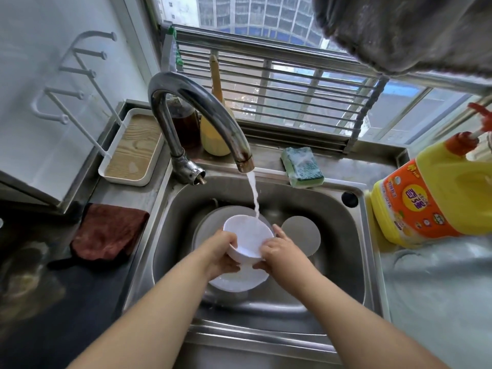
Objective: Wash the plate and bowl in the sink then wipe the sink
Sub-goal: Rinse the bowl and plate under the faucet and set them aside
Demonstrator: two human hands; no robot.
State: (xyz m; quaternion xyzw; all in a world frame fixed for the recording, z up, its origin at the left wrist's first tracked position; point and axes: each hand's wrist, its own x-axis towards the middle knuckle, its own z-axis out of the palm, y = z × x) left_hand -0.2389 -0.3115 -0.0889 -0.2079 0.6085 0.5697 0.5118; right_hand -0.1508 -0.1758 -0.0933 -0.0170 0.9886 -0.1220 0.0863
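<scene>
A white bowl (246, 235) is held over the steel sink (343, 249), tilted toward me under the running water from the faucet (202, 107). My left hand (222, 251) grips the bowl's left rim and underside. My right hand (277, 251) holds its right rim. Under the bowl lies a white plate (239, 282) on the sink floor, partly hidden by my hands. A grey round piece (210, 225) shows behind the bowl.
A green sponge (302, 166) rests on the sink's back ledge. A yellow detergent jug (431, 198) stands at the right. A dark red cloth (109, 230) lies left of the sink, behind it a white tray (133, 147). The round drain cover (302, 234) sits right of the bowl.
</scene>
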